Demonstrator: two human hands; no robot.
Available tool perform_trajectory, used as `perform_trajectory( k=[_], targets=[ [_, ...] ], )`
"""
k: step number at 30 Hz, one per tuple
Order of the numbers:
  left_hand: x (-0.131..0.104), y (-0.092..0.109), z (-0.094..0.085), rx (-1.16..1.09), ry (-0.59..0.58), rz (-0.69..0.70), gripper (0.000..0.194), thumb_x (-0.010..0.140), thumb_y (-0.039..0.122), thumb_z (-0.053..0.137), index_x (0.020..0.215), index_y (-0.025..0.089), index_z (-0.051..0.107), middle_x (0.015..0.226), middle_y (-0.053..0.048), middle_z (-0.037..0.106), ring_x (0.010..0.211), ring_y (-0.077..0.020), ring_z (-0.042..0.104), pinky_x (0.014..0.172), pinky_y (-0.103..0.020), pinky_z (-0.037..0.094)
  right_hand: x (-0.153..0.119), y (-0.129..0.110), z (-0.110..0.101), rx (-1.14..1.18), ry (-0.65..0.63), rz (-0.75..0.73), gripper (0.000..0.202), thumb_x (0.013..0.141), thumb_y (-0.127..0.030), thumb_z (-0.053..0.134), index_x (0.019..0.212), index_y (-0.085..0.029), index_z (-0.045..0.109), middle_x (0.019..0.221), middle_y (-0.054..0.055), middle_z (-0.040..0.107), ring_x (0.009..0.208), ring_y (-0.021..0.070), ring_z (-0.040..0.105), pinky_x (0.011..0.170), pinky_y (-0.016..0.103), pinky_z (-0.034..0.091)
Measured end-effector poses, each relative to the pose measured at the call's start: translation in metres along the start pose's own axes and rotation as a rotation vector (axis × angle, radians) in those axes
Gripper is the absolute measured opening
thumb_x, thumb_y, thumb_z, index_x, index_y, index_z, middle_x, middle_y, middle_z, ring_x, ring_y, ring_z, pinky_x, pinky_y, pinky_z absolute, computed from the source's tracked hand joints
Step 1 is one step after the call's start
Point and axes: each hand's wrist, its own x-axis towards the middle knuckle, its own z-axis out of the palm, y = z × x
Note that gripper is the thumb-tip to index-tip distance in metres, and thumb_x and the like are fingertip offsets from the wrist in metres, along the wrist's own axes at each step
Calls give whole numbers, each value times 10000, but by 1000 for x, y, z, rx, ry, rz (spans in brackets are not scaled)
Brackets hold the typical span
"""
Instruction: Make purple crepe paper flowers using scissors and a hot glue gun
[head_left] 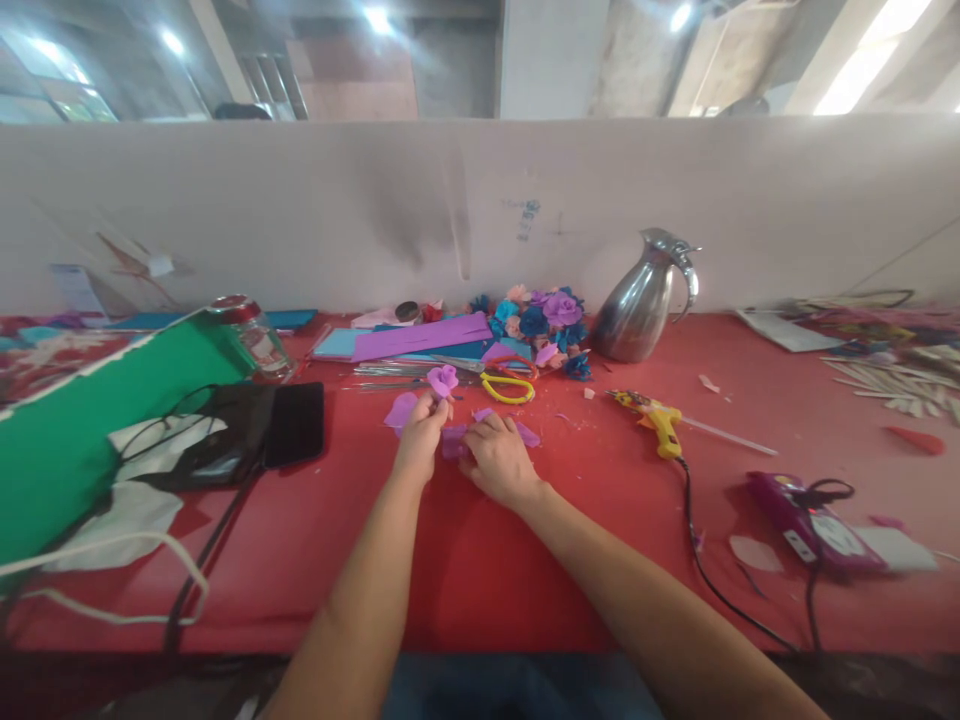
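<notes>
My left hand (421,440) is closed, pinching a purple paper flower (442,380) by its lower end and keeping it upright just above the red table. Beside it, my right hand (496,455) rests low over the table, its fingers bent down on a purple paper petal (454,443); its fingertips are partly hidden. More purple petals lie around both hands, one a loose petal (400,412) left of the flower. Just beyond the hands are scissors with yellow handles (508,390) and a bunch of blue, pink and purple paper flowers (536,322).
Purple paper strips (420,337) lie on blue sheets at the back. On the right are a steel jug (643,300), a yellow glue gun (660,425) with a trailing cord, and a purple power box (814,525). A phone (295,425), glass jar (259,340) and green board (135,420) stand left.
</notes>
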Motion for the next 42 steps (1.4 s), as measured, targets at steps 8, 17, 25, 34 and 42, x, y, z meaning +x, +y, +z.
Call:
perform_trajectory(
  k=[8,17,25,34,42],
  targets=[
    [-6,10,6,-59,5,-70,268,610,352,707,681,187,508,560,68,417,518,-80,350,524,-231,256,1,1,3,40,3,19,91,804,-171,573,779,-166,661,836,74,684,921,225,528,780,326,357],
    [-7,11,5,-71,-13,-187,332,552,394,753,733,154,611,506,81,379,489,-69,301,501,-221,231,4,10,9,405,173,217,133,758,-128,550,794,-180,667,804,32,667,746,152,557,697,239,402],
    [-8,12,4,-44,6,-201,360,519,413,783,695,157,601,530,77,415,501,-68,320,516,-228,238,4,13,3,577,59,256,125,659,-101,573,681,-176,670,650,-12,613,576,107,507,565,200,356],
    [-7,10,3,-24,15,-176,336,526,401,776,684,161,605,527,75,420,515,-74,324,526,-230,249,3,14,7,506,-10,187,120,636,-85,586,645,-177,662,678,-7,614,600,107,508,570,196,352],
    [-9,14,3,-11,35,-200,364,497,388,796,745,162,655,579,47,512,548,-88,391,550,-227,310,4,12,3,451,40,237,152,685,-101,555,734,-179,676,734,9,641,660,124,552,601,207,371]
  ],
)
